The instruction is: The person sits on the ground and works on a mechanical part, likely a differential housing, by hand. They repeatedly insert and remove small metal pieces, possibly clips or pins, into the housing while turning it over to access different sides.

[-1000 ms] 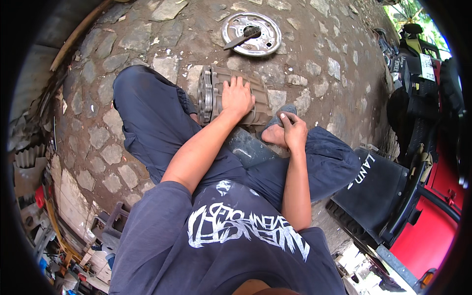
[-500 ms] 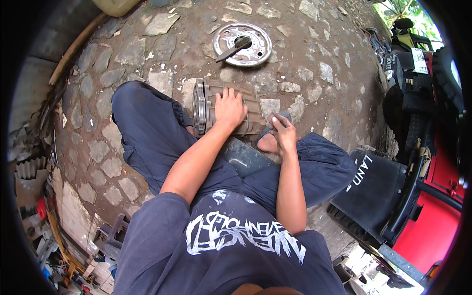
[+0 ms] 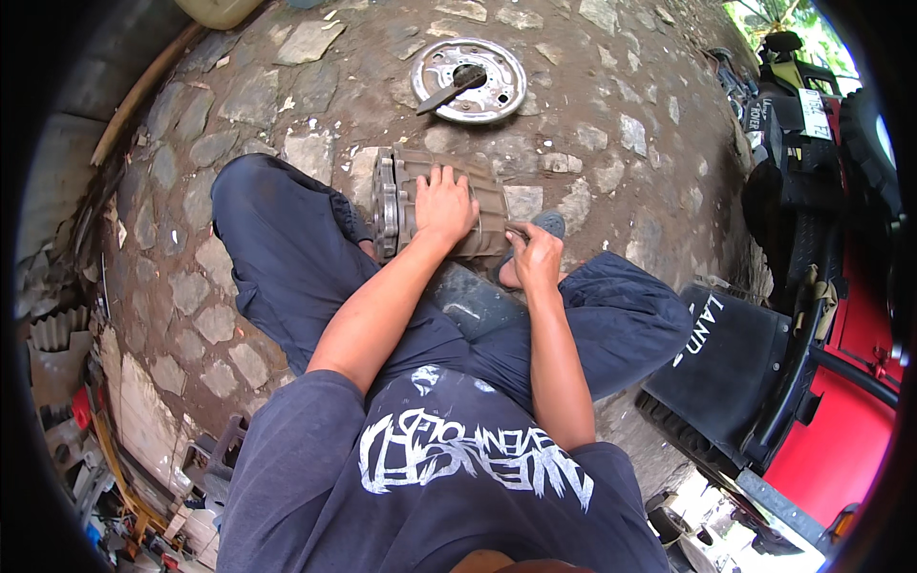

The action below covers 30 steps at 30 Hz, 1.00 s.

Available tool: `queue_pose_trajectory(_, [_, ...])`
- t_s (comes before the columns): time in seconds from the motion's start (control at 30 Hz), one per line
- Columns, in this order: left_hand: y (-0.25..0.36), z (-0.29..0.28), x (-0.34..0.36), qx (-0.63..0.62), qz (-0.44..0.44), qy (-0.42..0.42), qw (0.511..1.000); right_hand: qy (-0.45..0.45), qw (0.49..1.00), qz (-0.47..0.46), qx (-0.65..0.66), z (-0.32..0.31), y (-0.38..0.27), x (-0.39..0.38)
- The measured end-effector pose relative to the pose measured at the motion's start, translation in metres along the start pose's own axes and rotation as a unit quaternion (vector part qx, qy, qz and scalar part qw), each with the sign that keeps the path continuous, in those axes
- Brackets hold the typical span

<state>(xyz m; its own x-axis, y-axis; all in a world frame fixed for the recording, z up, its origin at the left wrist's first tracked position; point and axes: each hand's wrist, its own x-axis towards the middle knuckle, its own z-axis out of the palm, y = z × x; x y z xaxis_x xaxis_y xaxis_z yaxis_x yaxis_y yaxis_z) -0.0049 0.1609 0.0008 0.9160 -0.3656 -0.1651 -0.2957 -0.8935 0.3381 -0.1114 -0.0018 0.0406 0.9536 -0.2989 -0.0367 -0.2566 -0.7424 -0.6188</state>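
A ribbed, grey-brown metal gearbox casing (image 3: pixel 492 199) lies on its side between my feet, its bright flanged end to the left. Across its top rests my left hand (image 3: pixel 445 204), palm down with the fingers stretched out over the ribs. At the casing's right end is my right hand (image 3: pixel 538 258), thumb and fingers pinched together. The fingertips reach the casing's edge, and a small dark thing seems to be between them, too hidden to name. A dark, worn board or panel (image 3: pixel 468 298) is in front of me, between my legs and the casing.
Beyond the casing, a round metal plate (image 3: pixel 501 103) lies on the stone-paved ground with a flat dark bar (image 3: pixel 441 99) across it. A red vehicle (image 3: pixel 831 449) with a black mudflap (image 3: pixel 716 349) stands at the right. Scrap parts (image 3: pixel 81 468) crowd the lower left.
My right hand has moved left and slightly down, bringing its fingertips to the right end of the casing. The left hand stays in place on top.
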Motion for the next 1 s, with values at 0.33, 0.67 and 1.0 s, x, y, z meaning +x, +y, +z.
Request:
queue_pose_trajectory(0.33, [0.002,-0.004,0.001,-0.012,-0.008,-0.027,1.0,-0.043,0.995,0.046,-0.081,-0.001,0.005,0.017])
queue_pose_trajectory(0.67, [-0.001,0.002,0.001,-0.009,-0.001,0.005,1.0,-0.12,0.983,0.055,-0.131,-0.003,0.012,0.039])
queue_pose_trajectory(1.0, [0.0,0.001,0.001,-0.003,-0.005,-0.008,1.0,-0.136,0.97,0.163,-0.121,-0.007,0.029,0.042])
